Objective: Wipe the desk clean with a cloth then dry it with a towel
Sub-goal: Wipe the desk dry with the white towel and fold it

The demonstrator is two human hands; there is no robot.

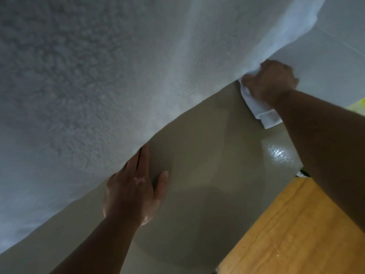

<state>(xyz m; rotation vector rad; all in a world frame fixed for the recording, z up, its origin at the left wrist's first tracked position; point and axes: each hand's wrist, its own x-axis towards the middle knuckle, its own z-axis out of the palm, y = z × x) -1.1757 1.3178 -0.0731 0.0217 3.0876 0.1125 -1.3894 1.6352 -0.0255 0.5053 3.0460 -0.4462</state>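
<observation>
A large white towel [98,76] fills the upper left and middle of the frame, held up close to the camera and hanging in the air, not lying on anything. The right hand [270,82], at the upper right, is clenched around a bunched part of the towel's edge, with a hemmed corner sticking out just below the fist. The left hand [132,190], at lower centre, is flat with its fingers straight and together and the thumb out to the side. Its fingertips reach the towel's lower edge but grip nothing. The wooden desk [296,230] shows only as a corner at the lower right, well apart from the towel, over a grey-beige floor [197,194] with a shiny patch [276,151]. With the towel in hand and no cloth in sight, this looks like the start of the drying step. The next move probably calls for the left hand to take hold of the loose edge, then lowering the towel onto the wood.
</observation>
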